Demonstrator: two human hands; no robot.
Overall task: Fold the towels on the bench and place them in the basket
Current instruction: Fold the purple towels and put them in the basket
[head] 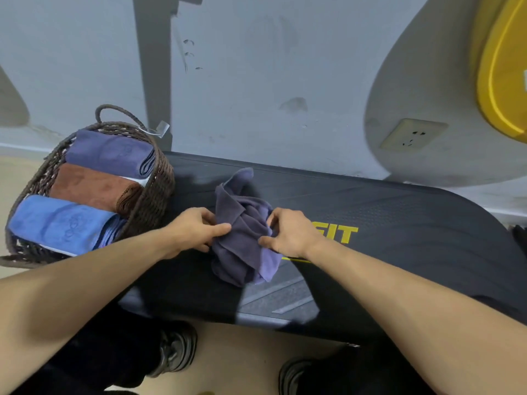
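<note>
three folded towels are already lying in the basket (159, 178) at 9 o'clock: navy, brown, blue. we're judging one left, the crumpled purple towel (242, 229) sitting mid-desk (399, 223), unfolded. we're pinching its left edge with the left hand (196, 228) and its right edge with the right hand (288, 230), towel bunching between them.

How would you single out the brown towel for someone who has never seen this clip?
Find the woven basket at the left end of the black bench. Three folded towels lie side by side inside it. The brown towel is the middle one, between two blue towels.
</note>
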